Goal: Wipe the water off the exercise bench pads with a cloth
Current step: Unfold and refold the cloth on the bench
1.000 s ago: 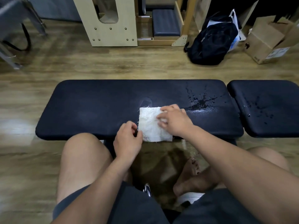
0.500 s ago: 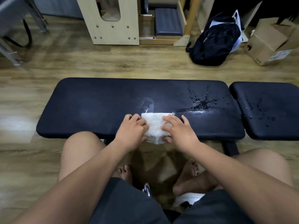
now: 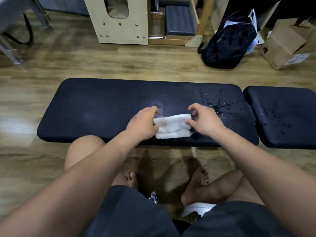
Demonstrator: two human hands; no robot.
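Cloth (image 3: 172, 127), folded, lies near the long pad's (image 3: 102, 106) front edge, its 2 ends pinched by left hand (image 3: 143, 123) and right hand (image 3: 203, 122); water (image 3: 217, 106) spots that pad's right end and the short pad (image 3: 282, 117).

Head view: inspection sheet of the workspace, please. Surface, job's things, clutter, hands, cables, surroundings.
Surface: long pad wet with a splash at its right end; short pad dotted with droplets.
Job's things: white cloth, folded, lying on the long pad.
Clutter: nothing seen.
Hands: left hand and right hand pinch the cloth's ends.
Cables: black loop far left, cable or strap unclear.
Surroundings: wood floor, backpack, cardboard box, wooden frame.
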